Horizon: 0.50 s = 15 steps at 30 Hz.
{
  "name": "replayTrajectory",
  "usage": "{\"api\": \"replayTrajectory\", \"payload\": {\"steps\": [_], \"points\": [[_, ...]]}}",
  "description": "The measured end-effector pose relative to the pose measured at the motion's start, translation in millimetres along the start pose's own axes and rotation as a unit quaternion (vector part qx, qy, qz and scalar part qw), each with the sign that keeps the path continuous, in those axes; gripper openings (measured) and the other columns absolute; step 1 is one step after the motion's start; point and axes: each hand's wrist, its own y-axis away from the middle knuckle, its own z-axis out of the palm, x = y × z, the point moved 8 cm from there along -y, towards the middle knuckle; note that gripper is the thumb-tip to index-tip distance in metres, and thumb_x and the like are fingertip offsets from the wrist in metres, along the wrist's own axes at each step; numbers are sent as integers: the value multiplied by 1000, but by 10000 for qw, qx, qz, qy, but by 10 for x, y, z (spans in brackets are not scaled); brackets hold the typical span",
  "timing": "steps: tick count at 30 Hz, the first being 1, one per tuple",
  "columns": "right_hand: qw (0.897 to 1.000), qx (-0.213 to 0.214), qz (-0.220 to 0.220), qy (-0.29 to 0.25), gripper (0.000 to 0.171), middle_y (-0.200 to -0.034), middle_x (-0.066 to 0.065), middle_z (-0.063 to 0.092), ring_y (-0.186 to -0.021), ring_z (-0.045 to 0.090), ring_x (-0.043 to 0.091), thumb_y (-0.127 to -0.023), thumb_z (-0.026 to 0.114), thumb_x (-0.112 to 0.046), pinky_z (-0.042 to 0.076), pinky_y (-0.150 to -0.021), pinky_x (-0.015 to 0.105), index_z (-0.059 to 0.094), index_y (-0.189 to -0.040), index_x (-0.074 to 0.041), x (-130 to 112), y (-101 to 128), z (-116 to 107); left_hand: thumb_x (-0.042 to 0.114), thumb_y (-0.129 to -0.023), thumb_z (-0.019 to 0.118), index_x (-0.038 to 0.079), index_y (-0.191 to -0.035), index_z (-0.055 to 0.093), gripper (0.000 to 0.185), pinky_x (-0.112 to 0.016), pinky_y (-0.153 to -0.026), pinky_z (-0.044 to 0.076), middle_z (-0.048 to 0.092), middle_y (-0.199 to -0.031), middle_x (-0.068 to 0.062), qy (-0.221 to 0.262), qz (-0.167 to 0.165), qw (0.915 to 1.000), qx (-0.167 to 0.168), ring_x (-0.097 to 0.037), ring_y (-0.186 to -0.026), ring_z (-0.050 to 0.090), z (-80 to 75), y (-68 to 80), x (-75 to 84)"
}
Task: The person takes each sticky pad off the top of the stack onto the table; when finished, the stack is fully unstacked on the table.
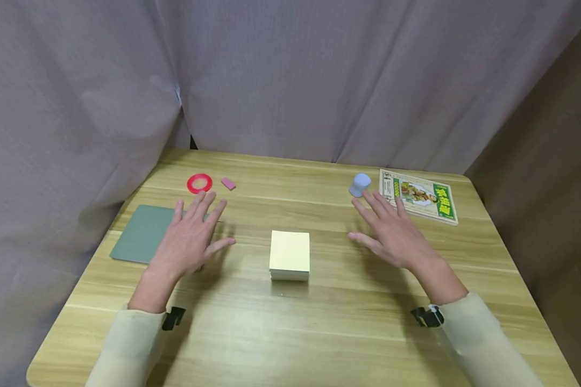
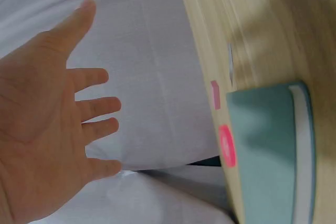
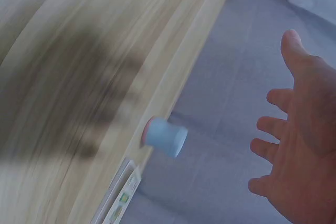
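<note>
My left hand hovers with spread fingers above the right part of a green hardcover notebook, holding nothing. On the other side, my right hand is also spread and bare, above the table near a small light blue stamp-like piece and a printed booklet. In the right wrist view the blue piece has a narrowed waist and a reddish rim at its base. Between the hands lies a thick block of pale yellow notepaper, touched by neither.
Beyond the left hand lie a red ring-shaped tape roll and a pink eraser-like block. A thin silvery object beside the notebook is mostly hidden in the head view. Grey curtains hang behind the wooden table.
</note>
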Motion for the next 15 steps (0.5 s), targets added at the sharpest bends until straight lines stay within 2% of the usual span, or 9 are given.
{"api": "replayTrajectory", "payload": {"steps": [2, 4, 6, 7, 8, 10, 13, 15], "points": [[9996, -20, -75, -258, 77, -164, 7, 7, -148, 9, 33, -97, 49, -58, -3, -114, 57, 23, -157, -18, -85, -24, -22, 68, -91, 49, 13, -155, 29, 87, -61, -114, 11, 24, -158, -17, 322, 32, 9995, 10, -36, -145, 18, 16, 1, 28], [9983, -62, -206, -545, 76, -163, 8, 10, -148, 11, 32, -96, 50, -58, 1, -115, 58, 25, -156, -18, -211, -52, -30, 66, -91, 51, 16, -156, 27, 85, -58, -112, 20, 28, -156, -14, 890, 96, 9960, 4, -34, -143, 24, 42, -1, 71], [9956, -115, -401, -841, 76, -162, 8, 13, -147, 14, 32, -96, 51, -57, 5, -115, 57, 27, -156, -18, -377, -80, -18, 63, -91, 56, 20, -156, 25, 84, -56, -111, 27, 31, -155, -9, 1645, 196, 9862, -24, -31, -141, 28, 94, -2, 132], [9937, -166, -493, -990, 75, -162, 8, 15, -146, 16, 32, -96, 51, -57, 7, -115, 58, 27, -156, -19, -467, -90, -3, 60, -90, 60, 23, -156, 23, 85, -55, -109, 30, 31, -155, -7, 2062, 265, 9781, -52, -29, -140, 30, 131, -3, 169], [9916, -211, -597, -1127, 76, -162, 8, 15, -146, 18, 32, -95, 51, -58, 10, -115, 57, 26, -156, -21, -564, -99, 13, 56, -88, 65, 25, -157, 22, 87, -56, -107, 32, 31, -154, -5, 2487, 316, 9680, -117, -28, -140, 31, 173, -3, 212], [9861, -326, -791, -1425, 77, -162, 6, 16, -145, 20, 33, -94, 53, -60, 17, -113, 57, 26, -156, -23, -759, -114, 47, 51, -83, 74, 29, -157, 17, 96, -56, -106, 33, 29, -155, -2, 3348, 410, 9409, -313, -27, -139, 31, 291, -8, 306], [9767, -520, -1026, -1810, 80, -162, 2, 16, -145, 20, 29, -91, 57, -61, 26, -110, 56, 27, -156, -25, -1016, -144, 110, 40, -74, 86, 31, -157, 9, 113, -57, -107, 32, 22, -158, -4, 4393, 527, 8945, -634, -30, -142, 26, 472, -22, 479], [9723, -600, -1165, -1935, 84, -162, 1, 16, -145, 20, 27, -88, 63, -60, 29, -109, 55, 28, -155, -24, -1150, -175, 153, 31, -70, 90, 31, -157, 5, 122, -55, -108, 31, 19, -159, -7, 4908, 583, 8659, -766, -31, -143, 23, 573, -44, 584]]}}
